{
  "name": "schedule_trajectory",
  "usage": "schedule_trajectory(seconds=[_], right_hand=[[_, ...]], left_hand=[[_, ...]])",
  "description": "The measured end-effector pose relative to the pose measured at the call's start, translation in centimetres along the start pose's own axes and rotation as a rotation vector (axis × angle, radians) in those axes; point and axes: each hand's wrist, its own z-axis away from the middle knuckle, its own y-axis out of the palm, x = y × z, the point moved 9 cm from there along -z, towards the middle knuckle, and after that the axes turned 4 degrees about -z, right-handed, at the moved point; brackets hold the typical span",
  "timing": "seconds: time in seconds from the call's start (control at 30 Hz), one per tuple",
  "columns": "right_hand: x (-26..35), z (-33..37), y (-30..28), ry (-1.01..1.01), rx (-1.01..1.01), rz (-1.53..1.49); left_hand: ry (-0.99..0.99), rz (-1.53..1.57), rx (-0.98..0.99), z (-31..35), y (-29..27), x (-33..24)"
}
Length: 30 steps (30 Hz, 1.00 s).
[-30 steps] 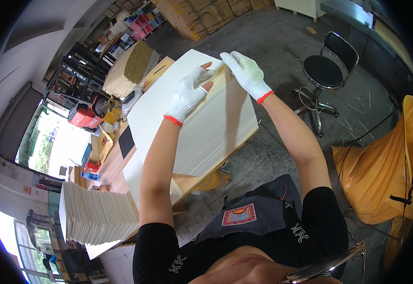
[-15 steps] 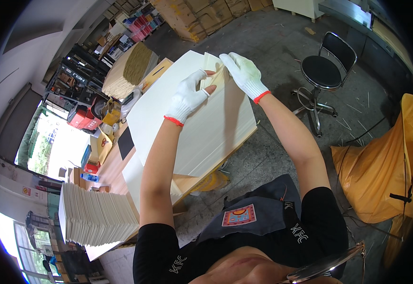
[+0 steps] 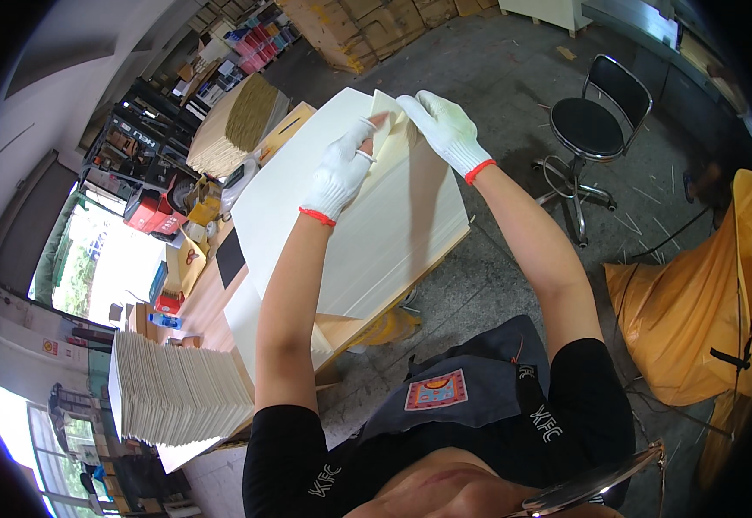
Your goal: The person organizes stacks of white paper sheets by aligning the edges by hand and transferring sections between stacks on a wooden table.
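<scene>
A thick stack of large white paper sheets (image 3: 307, 207) lies on the table, its layered edges facing me. At its far corner, several sheets (image 3: 400, 134) are lifted and bent apart from the rest. My left hand (image 3: 339, 177), in a white knitted glove with bare thumb and fingertip, is closed at the left side of these lifted sheets. My right hand (image 3: 445, 131), gloved in white with a red cuff, curls round the sheets' far right edge. Its fingertips are partly hidden behind the paper.
A second stack of boards (image 3: 182, 388) stands on the table at the near left, and a brown-edged pile (image 3: 238, 125) at the far left. Scissors (image 3: 191, 256) lie beyond. On the right are a black swivel chair (image 3: 587, 129) and an orange sheet (image 3: 678, 337).
My left thumb and finger have drawn together and moved slightly up and left at the lifted sheets. The right hand has stayed nearly in place.
</scene>
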Motion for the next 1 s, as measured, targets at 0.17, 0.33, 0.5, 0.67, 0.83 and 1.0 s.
schedule_trajectory(seconds=[0.17,0.33,0.5,0.67,0.83,1.0], right_hand=[[0.4,0.3,0.1,-0.029,-0.029,-0.072],[0.4,0.6,-0.1,-0.008,-0.023,-0.084],[0.6,0.7,0.0,0.018,0.012,-0.061],[0.6,0.5,0.0,0.001,0.0,-0.045],[0.2,0.3,0.0,-0.014,-0.026,-0.084],[0.6,0.7,-0.2,0.036,-0.006,-0.06]], left_hand=[[-0.012,-0.054,0.053,0.2,0.6,0.5],[-0.066,-0.113,0.099,0.2,0.3,-0.4],[0.053,-0.005,-0.038,0.1,0.1,0.2],[0.071,-0.107,0.022,-0.1,0.1,0.3],[-0.053,-0.122,0.07,0.0,0.5,0.3],[-0.03,-0.064,0.036,0.3,0.1,-0.4]])
